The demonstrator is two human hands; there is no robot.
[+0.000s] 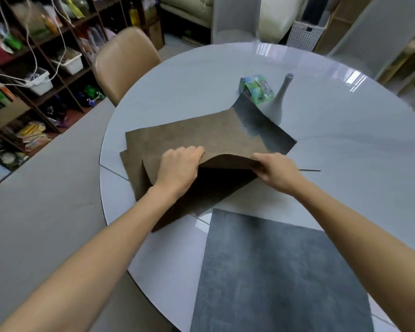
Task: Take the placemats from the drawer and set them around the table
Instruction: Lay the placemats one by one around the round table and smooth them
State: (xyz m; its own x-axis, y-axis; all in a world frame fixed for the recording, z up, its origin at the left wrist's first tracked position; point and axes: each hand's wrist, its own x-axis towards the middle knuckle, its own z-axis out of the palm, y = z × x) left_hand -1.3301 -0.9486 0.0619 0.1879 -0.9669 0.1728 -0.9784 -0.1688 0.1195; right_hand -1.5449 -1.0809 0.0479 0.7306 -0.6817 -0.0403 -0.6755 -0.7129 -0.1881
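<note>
One grey placemat [285,271] already lies flat on the round tabletop [177,75] at the near edge, right in front of me, so that place is set. The rest are not dealt out yet: a stack of brown placemats [177,133] sits toward the middle, just short of the grey vase [279,99] and the small green carton [256,88]. My left hand [177,168] and my right hand [277,170] each pinch the near edge of the top placemat, fingers curled round it, lifting it so it bows up off the ones beneath; its far corner shows a grey face. I judge the other seats, such as the one by the tan chair [127,61], have yet to get theirs. The drawer is out of view, so I cannot tell what is left in it.
</note>
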